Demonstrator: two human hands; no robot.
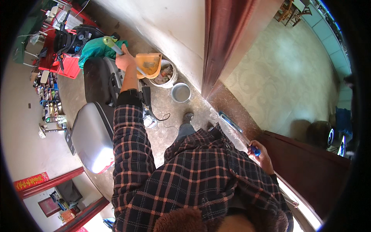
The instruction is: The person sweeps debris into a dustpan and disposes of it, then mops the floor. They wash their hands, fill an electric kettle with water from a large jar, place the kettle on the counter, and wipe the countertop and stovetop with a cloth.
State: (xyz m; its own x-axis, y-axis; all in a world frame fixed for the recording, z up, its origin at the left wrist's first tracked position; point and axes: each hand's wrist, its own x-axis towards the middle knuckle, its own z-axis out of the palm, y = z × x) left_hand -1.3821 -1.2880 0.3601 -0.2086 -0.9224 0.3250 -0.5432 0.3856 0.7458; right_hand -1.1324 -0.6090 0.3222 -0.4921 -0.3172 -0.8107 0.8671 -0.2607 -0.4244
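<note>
My left hand [125,60] is stretched out ahead and grips the long handle of an orange dustpan [148,64], which is tipped over a white bucket [165,75] with rubbish in it. My right hand [259,152] hangs low at my side, closed around the blue grip of a broom handle; the broom's blue head [230,121] rests on the floor by the doorway. I wear a dark plaid jacket, and one shoe [188,116] shows on the concrete floor.
A small grey pail [181,92] stands beside the white bucket. A scooter with a silver rear box [91,135] is parked on my left. A red curtain [222,34] and dark wooden door [305,162] frame a doorway on my right. Shoe racks and red crates [63,58] stand farther left.
</note>
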